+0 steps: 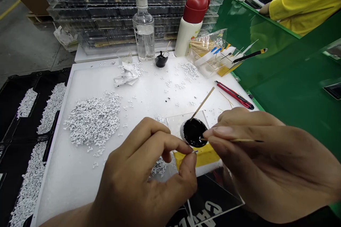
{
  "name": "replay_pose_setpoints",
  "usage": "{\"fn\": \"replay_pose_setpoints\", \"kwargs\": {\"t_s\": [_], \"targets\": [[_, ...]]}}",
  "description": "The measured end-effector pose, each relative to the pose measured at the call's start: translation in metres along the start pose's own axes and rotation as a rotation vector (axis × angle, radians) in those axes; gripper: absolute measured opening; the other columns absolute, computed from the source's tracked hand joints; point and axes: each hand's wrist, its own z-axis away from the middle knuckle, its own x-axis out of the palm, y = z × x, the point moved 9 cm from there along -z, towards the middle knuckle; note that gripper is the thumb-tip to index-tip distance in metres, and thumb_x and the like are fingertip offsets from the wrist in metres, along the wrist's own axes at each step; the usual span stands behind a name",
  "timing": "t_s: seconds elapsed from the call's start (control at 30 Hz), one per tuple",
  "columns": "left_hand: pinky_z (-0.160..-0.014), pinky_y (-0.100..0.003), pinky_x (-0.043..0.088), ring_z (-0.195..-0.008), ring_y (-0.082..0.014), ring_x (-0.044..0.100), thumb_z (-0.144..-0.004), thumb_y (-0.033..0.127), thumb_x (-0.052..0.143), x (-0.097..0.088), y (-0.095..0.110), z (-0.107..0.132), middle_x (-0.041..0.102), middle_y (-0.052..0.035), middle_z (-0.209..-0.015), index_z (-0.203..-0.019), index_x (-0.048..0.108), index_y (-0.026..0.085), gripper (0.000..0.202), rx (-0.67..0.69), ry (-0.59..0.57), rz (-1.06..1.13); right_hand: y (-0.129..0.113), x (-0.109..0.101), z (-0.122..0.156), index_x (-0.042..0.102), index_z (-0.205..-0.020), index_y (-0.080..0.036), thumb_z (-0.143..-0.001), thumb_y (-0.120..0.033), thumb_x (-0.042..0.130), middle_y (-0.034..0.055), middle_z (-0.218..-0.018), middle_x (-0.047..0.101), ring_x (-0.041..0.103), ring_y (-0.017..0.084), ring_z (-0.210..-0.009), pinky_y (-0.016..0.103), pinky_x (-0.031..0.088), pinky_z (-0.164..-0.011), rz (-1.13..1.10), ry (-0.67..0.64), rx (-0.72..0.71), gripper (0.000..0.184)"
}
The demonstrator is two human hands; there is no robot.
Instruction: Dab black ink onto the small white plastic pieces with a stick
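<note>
My left hand [149,173] is closed in a pinch, thumb and forefinger pressed on a tiny white part that I can barely make out at their tips. My right hand [266,159] is closed on a thin wooden stick [239,140] whose tip points at that pinch. Just behind the fingertips sits a small cup of black paint [194,132] on a clear plastic sheet [181,122], with a second stick [203,103] leaning in it.
A heap of small white parts [92,120] lies on the white board [80,173]. A water bottle [144,28], red-capped bottle [192,23], small black dish [161,59], stick box [210,55], red knife [234,94] and stacked clear trays [106,10] stand behind. A person's yellow sleeve [306,3] is far right.
</note>
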Motion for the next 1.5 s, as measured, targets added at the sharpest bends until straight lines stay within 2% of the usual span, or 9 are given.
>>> {"fn": "replay_pose_setpoints", "kwargs": {"t_s": [0.23, 0.4, 0.6, 0.77, 0.87, 0.93, 1.0, 1.17, 1.5], "targets": [[-0.067, -0.019, 0.051, -0.077, -0.0051, 0.061, -0.096, 0.008, 0.063, 0.002, -0.001, -0.002, 0.061, 0.0048, -0.087, -0.095, 0.065, 0.021, 0.014, -0.002, -0.002, 0.0, 0.008, -0.002, 0.005, 0.078, -0.106, -0.011, -0.08, 0.009, 0.08, 0.003, -0.088, 0.081, 0.074, 0.008, -0.075, 0.016, 0.062, -0.064, 0.008, -0.001, 0.078, 0.033], [-0.067, -0.02, 0.053, -0.078, -0.0062, 0.062, -0.096, 0.007, 0.064, 0.001, 0.0, 0.0, 0.061, 0.0042, -0.087, -0.094, 0.064, 0.021, 0.014, 0.001, 0.004, 0.0, 0.0, -0.001, 0.007, 0.078, -0.113, -0.023, -0.078, 0.014, 0.079, -0.0012, -0.096, 0.08, 0.074, 0.007, -0.082, 0.016, 0.061, -0.067, 0.025, 0.018, 0.008, 0.051], [-0.066, -0.022, 0.054, -0.077, -0.0075, 0.063, -0.096, 0.006, 0.062, 0.001, 0.0, -0.001, 0.062, 0.0036, -0.086, -0.094, 0.064, 0.022, 0.016, -0.001, -0.004, -0.001, 0.008, -0.005, 0.018, 0.077, -0.105, -0.021, -0.094, -0.017, 0.081, 0.0002, -0.093, 0.079, 0.071, 0.012, -0.075, 0.026, 0.06, -0.058, 0.188, 0.055, 0.136, 0.013], [-0.065, -0.023, 0.055, -0.077, -0.0083, 0.063, -0.095, 0.006, 0.063, 0.002, 0.0, -0.002, 0.062, 0.0029, -0.086, -0.094, 0.065, 0.022, 0.016, -0.011, 0.001, 0.0, 0.007, -0.006, 0.017, 0.076, -0.111, -0.019, -0.088, -0.007, 0.083, 0.0025, -0.092, 0.077, 0.069, 0.013, -0.072, 0.026, 0.055, -0.051, 0.204, -0.045, 0.057, 0.026], [-0.064, -0.02, 0.054, -0.076, -0.0071, 0.063, -0.094, 0.006, 0.064, 0.001, 0.001, -0.002, 0.062, 0.0031, -0.086, -0.094, 0.066, 0.021, 0.015, 0.003, 0.013, -0.003, 0.014, -0.014, 0.022, 0.077, -0.109, -0.023, -0.089, -0.019, 0.086, 0.0019, -0.091, 0.075, 0.065, 0.012, -0.065, 0.026, 0.053, -0.047, 0.212, -0.016, 0.118, 0.022], [-0.063, -0.019, 0.053, -0.074, -0.0063, 0.062, -0.094, 0.008, 0.065, 0.0, 0.003, -0.001, 0.062, 0.0035, -0.084, -0.092, 0.066, 0.02, 0.013, 0.007, 0.013, -0.01, 0.006, -0.004, 0.026, 0.078, -0.11, -0.029, -0.089, -0.035, 0.088, 0.0003, -0.09, 0.076, 0.063, 0.011, -0.061, 0.024, 0.05, -0.042, 0.207, -0.106, 0.037, 0.023], [-0.063, -0.019, 0.053, -0.075, -0.0061, 0.062, -0.094, 0.008, 0.066, 0.0, 0.003, -0.001, 0.062, 0.0037, -0.085, -0.093, 0.066, 0.02, 0.012, 0.0, 0.0, -0.012, 0.009, -0.012, 0.029, 0.077, -0.109, -0.034, -0.1, -0.043, 0.075, -0.0031, -0.09, 0.074, 0.062, 0.008, -0.062, 0.021, 0.052, -0.047, 0.297, 0.01, 0.124, 0.012], [-0.066, -0.018, 0.054, -0.077, -0.0059, 0.063, -0.093, 0.007, 0.067, -0.001, 0.003, -0.001, 0.062, 0.004, -0.086, -0.095, 0.065, 0.021, 0.014, 0.003, 0.004, 0.005, 0.002, -0.001, 0.024, 0.074, -0.106, -0.029, -0.101, -0.034, 0.075, -0.0059, -0.088, 0.074, 0.057, 0.004, -0.059, 0.02, 0.052, -0.052, 0.245, -0.02, 0.122, 0.008], [-0.063, -0.019, 0.055, -0.075, -0.0071, 0.063, -0.093, 0.007, 0.068, 0.001, 0.0, -0.001, 0.063, 0.0038, -0.086, -0.095, 0.065, 0.022, 0.015, -0.004, -0.007, 0.007, 0.006, -0.003, 0.023, 0.072, -0.108, -0.032, -0.099, -0.037, 0.077, -0.0078, -0.083, 0.074, 0.055, 0.006, -0.054, 0.024, 0.052, -0.05, 0.243, -0.079, 0.115, 0.011]]}}
